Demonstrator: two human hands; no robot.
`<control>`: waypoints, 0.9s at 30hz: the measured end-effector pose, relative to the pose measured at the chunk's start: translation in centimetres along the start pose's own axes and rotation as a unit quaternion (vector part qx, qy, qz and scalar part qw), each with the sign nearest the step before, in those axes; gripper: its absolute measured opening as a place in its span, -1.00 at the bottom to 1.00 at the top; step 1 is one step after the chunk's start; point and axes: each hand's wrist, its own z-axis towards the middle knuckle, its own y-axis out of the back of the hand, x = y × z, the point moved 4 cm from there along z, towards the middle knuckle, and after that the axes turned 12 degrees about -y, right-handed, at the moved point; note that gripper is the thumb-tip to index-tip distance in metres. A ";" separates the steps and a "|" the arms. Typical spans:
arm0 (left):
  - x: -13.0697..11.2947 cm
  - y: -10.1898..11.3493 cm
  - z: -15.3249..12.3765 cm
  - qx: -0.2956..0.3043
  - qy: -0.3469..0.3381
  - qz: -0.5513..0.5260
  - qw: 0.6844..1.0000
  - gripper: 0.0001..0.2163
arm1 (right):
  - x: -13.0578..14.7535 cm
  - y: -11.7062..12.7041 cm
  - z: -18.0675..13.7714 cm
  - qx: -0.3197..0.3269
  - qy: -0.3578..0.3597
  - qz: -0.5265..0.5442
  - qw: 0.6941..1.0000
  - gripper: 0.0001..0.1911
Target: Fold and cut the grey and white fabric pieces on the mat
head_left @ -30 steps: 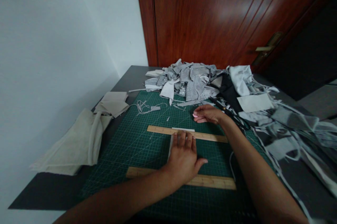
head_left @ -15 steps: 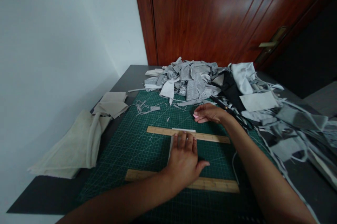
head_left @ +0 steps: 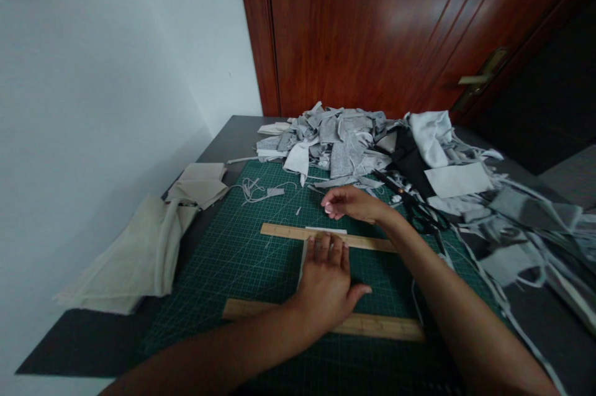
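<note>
My left hand (head_left: 323, 281) lies flat with its fingertips on the upper wooden ruler (head_left: 282, 231) and on a pale piece of fabric (head_left: 326, 230). Most of that fabric is hidden under the hand; a thin edge shows beyond the ruler. The lower wooden ruler (head_left: 386, 326) runs beneath my left wrist. Above the upper ruler, my right hand (head_left: 356, 205) is closed in a pinch on a small pale pink piece (head_left: 328, 208) that looks like tailor's chalk. Both rulers rest on a green gridded cutting mat (head_left: 214, 272).
Grey and white fabric scraps (head_left: 344, 141) are heaped at the back and right. Black-handled scissors (head_left: 421, 213) lie right of my right hand. Folded cream cloth (head_left: 135, 253) hangs over the table's left side by the wall. A tangled grey cord (head_left: 254, 191) lies far left on the mat.
My right hand has moved left with the pink piece, to a place just beyond the upper ruler. More of the scissors now shows. My left hand has stayed put.
</note>
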 end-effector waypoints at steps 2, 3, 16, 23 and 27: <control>0.0 0.0 0.0 -0.002 0.002 0.001 1.000 -0.23 | 0.5 -1.9 0.2 0.018 0.032 -0.054 0.998 -0.88; 0.0 0.0 0.0 -0.004 0.002 0.001 1.000 -0.24 | 0.8 -2.7 0.2 0.009 0.044 -0.087 0.995 -0.86; -0.1 -0.3 -0.1 -0.010 -0.007 -0.004 1.000 -0.22 | 2.2 -5.9 -1.1 -0.089 0.156 -0.378 0.908 -0.76; -0.1 -0.1 -0.1 -0.026 -0.007 0.009 1.000 -0.25 | 2.1 -6.6 -1.2 -0.082 0.187 -0.391 0.897 -0.78; -0.1 0.0 -0.1 -0.019 -0.009 0.007 1.000 -0.24 | 2.5 -6.8 -1.4 -0.089 0.184 -0.407 0.890 -0.79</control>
